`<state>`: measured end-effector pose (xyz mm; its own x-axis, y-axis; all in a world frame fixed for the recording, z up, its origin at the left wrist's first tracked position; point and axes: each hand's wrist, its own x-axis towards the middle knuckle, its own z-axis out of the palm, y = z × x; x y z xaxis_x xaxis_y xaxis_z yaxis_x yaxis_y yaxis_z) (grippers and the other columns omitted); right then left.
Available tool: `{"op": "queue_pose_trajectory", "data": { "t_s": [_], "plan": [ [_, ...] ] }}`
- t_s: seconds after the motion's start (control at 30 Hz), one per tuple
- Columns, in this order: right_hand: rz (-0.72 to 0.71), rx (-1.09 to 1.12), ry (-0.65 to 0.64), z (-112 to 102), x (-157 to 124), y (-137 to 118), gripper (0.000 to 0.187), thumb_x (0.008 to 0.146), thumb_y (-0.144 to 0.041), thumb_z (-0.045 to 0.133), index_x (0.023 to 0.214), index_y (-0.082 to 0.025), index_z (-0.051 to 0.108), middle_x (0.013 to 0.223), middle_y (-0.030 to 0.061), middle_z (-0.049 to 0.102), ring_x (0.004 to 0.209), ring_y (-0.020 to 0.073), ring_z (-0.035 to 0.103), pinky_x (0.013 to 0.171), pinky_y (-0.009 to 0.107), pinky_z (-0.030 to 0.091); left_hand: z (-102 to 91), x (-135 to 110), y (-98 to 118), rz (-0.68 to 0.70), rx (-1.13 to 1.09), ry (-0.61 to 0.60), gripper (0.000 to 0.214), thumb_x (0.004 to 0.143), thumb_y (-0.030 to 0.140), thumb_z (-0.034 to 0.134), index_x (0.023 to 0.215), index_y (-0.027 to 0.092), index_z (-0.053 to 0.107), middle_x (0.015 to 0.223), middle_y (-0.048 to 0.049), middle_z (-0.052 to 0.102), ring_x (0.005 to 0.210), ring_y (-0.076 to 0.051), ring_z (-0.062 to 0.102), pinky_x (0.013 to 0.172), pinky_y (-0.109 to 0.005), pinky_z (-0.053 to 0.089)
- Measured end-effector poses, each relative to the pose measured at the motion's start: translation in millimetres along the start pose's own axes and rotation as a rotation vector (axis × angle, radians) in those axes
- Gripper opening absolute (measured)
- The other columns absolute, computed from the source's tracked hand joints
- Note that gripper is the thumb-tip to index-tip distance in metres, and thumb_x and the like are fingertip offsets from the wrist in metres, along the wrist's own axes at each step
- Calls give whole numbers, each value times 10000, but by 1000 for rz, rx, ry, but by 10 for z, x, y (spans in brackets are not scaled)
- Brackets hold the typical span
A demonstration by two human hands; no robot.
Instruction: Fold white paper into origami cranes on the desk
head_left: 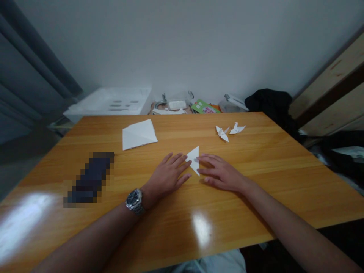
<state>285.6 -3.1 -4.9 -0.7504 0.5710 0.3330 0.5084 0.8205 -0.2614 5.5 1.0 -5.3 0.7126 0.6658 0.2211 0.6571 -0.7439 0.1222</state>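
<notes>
A small white paper triangle lies flat on the wooden table, its long edge towards the right. My left hand rests palm down with fingers stretched out, its fingertips on the triangle's left corner. From the other side, my right hand reaches in with fingers apart, and its fingertips touch the long right edge. Parts of the triangle are hidden under the fingertips. Two folded white paper cranes stand behind my right hand. Further left lies a stack of white paper sheets.
A dark, pixelated flat object lies on the table's left side. Beyond the far edge are a white foam tray, a green packet, a clear plastic box and black cloth. A wall rises behind them.
</notes>
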Motion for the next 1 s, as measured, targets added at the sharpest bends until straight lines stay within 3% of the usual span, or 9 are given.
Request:
{"op": "queue_pose_trajectory", "data": {
  "t_s": [0.13, 0.37, 0.6, 0.8, 1.0],
  "plan": [
    [-11, 48, 2, 40, 37, -48, 339, 1007, -388, 547, 1263, -225, 698, 1475, 135, 553, 1395, 292, 476, 1136, 518, 424, 2, 2, 11, -13, -10, -4, 497, 1056, 467, 388, 1456, 207, 525, 1467, -112, 565, 1351, -273, 512, 1160, -478, 351],
    [183, 92, 77, 24, 102, 126, 336, 1016, -286, 536, 1329, -237, 646, 1370, 124, 641, 1273, 242, 593, 1078, 463, 494, 52, 20, -35, -23, -36, -3, 538, 1026, 545, 422, 1406, 191, 562, 1515, -102, 523, 1415, -296, 454, 1201, -512, 298],
    [115, 114, -79, 62, 326, 222, 353, 922, -217, 673, 1275, -216, 689, 1350, 126, 656, 1227, 262, 616, 1057, 457, 503, 15, 79, -61, -17, -42, 7, 432, 1028, 472, 459, 1301, 176, 616, 1426, -123, 593, 1306, -282, 546, 1136, -472, 390],
    [144, 134, 26, 195, 342, 236, 223, 963, -262, 640, 1158, -222, 739, 1232, 86, 731, 1156, 231, 662, 1024, 410, 519, 5, 80, -104, -23, -69, 39, 447, 1003, 434, 532, 1376, 189, 562, 1373, -105, 622, 1218, -276, 580, 1093, -460, 427],
    [116, 147, 48, 226, 311, 200, 193, 968, -274, 636, 1112, -224, 755, 1203, 80, 745, 1126, 225, 679, 1003, 401, 531, 7, 84, -107, -12, -37, 37, 401, 1012, 425, 520, 1325, 198, 625, 1338, -103, 640, 1183, -280, 597, 1047, -449, 464]
  ]
}}
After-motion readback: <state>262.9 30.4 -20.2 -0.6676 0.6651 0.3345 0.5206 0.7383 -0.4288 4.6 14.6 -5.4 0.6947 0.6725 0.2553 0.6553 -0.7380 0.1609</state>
